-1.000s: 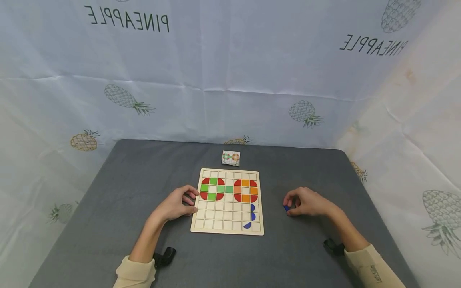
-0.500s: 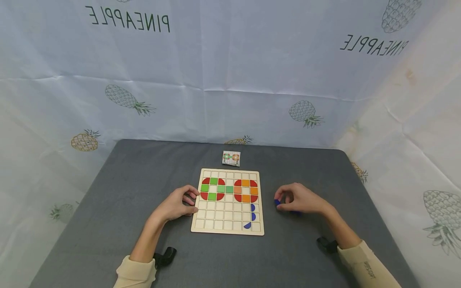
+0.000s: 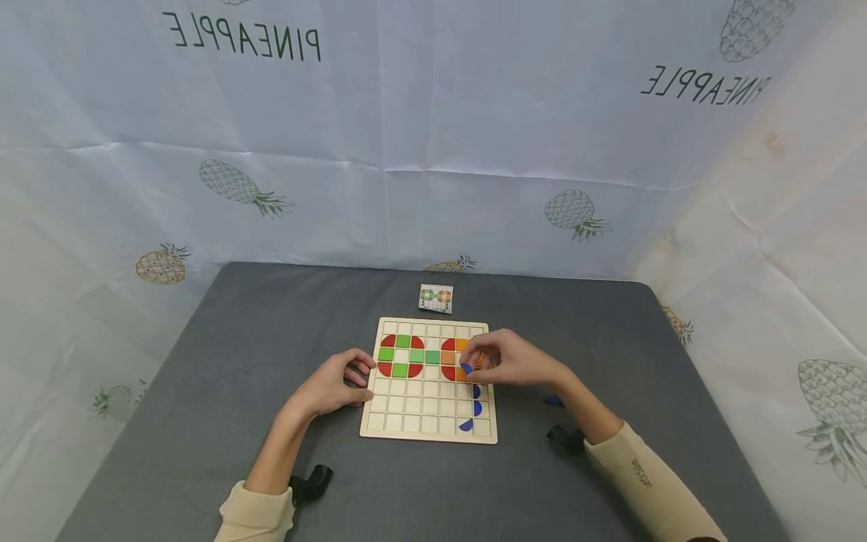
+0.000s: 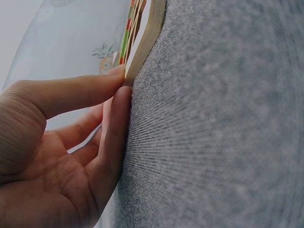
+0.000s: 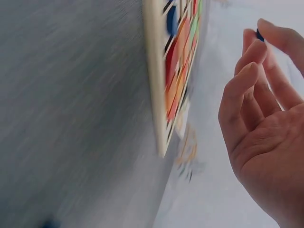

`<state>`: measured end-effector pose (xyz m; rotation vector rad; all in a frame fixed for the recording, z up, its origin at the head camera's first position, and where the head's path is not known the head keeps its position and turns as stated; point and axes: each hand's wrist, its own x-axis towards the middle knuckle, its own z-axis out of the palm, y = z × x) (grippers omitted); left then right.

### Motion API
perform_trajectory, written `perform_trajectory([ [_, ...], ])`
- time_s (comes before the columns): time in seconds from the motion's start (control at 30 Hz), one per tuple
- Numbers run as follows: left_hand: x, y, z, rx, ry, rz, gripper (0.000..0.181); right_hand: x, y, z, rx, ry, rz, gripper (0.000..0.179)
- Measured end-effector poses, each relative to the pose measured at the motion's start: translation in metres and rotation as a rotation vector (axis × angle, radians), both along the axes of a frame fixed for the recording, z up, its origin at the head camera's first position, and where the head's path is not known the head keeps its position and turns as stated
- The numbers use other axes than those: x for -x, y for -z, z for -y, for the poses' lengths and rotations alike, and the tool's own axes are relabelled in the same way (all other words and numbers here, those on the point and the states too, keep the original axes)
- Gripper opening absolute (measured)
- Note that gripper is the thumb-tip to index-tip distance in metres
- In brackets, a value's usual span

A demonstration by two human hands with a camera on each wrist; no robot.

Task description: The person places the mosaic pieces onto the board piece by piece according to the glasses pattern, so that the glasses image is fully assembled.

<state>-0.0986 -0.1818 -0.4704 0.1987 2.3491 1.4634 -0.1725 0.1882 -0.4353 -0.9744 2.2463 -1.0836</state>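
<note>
In the head view, my right hand [image 3: 504, 357] pinches a small blue half-round tile [image 3: 466, 369] between thumb and fingertips, over the right side of the wooden grid board [image 3: 406, 421]. The right wrist view shows just a dark bit of that tile [image 5: 259, 35], with the hand raised off the board. My left hand [image 3: 336, 384] rests at the board's left edge, its thumb and fingers touching the rim [image 4: 142, 52]. Red, green and orange tiles make two ring shapes joined by a green tile [image 3: 432, 357]; the right ring is partly hidden behind my right hand. Several blue half-round tiles [image 3: 477, 408] lie at the lower right.
A small printed pattern card [image 3: 436, 298] lies behind the board on the grey table [image 3: 284, 324]. More blue [image 3: 554, 400] shows on the table under my right wrist. A white pineapple-print curtain [image 3: 406, 218] hangs behind the table's far edge.
My right hand has lifted a blue half-round tile off the table and carried it left over the board, uncovering blue on the table. The left hand and board have stayed put.
</note>
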Motion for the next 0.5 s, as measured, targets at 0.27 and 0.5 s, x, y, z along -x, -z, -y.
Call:
perform_trajectory([
  [0.27, 0.001, 0.001, 0.0, 0.003, -0.013, 0.011, 0.045, 0.012, 0.0, 0.066, 0.002, -0.193, -0.041, 0.021],
  [0.5, 0.001, 0.001, 0.001, 0.011, -0.01, 0.0, 0.045, 0.018, 0.004, 0.116, -0.091, -0.343, -0.122, 0.024],
])
